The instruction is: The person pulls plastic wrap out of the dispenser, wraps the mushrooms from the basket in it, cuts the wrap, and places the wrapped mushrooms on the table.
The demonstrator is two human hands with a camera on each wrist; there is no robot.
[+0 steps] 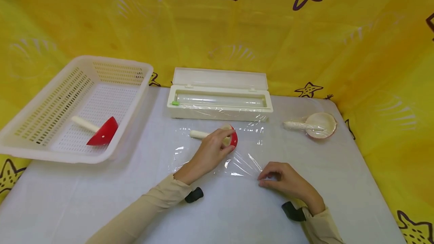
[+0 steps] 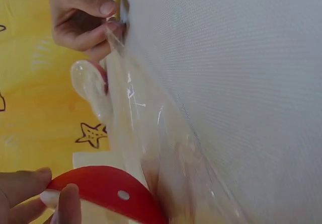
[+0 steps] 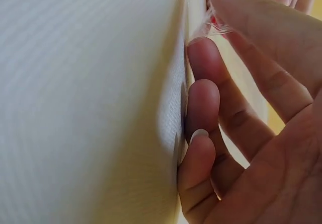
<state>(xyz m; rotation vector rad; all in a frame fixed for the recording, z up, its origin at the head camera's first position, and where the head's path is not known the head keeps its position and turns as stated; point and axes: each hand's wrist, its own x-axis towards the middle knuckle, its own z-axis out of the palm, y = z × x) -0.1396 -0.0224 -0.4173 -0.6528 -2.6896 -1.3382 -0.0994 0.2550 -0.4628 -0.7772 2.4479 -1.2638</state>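
Though it's cream inside, the ladle (image 2: 104,188) is red.

white-dotted red ladle (image 2: 103,185), yellow backdrop (image 1: 203,29)

A red, white-dotted, mushroom-shaped scoop (image 1: 234,141) with a slim white handle is mid-tabletop (image 1: 95,195), its handle toward the left edge. Beneath it spreads clear, shiny plastic film (image 1: 242,165), the near right corner lifted, drawn into taut creases.
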